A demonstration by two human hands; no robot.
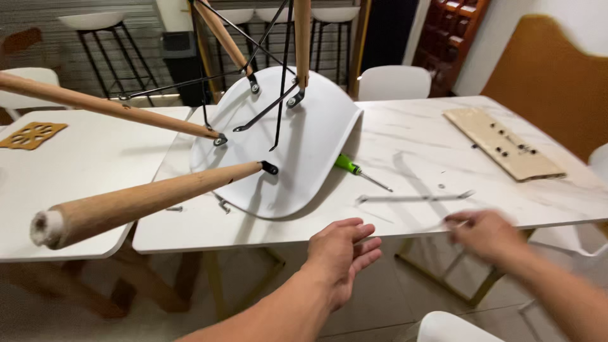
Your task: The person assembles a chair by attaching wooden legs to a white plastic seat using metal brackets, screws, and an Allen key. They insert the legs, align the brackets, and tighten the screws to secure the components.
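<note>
Head view: I see my left hand (342, 253) hovering just off the near edge of the desk (405, 142), its fingers (366, 248) loosely spread and holding nothing. My right hand (484, 233) sits at the desk edge further right, blurred; its fingers seem curled around a thin metal rod (457, 223), though the blur keeps me from telling how firm that grip is. Just beyond it, a long thin metal strip (415, 198) lies flat on the marble top. Left of that strip rests a screwdriver with a green handle (360, 171), its shaft pointing right and toward me, the handle just beside the white chair seat (285, 145). That chair lies upside down on the desk, seat shell down, with wooden legs (149, 199) and black wire struts (266, 111) sticking up and out toward me. A small screw (223, 206) lies by the seat's near rim. Far right on the desk lies a cardboard piece (503, 144) carrying small dark hardware. A second white desk (82, 158) stands at left with an orange patterned mat (31, 135).
</note>
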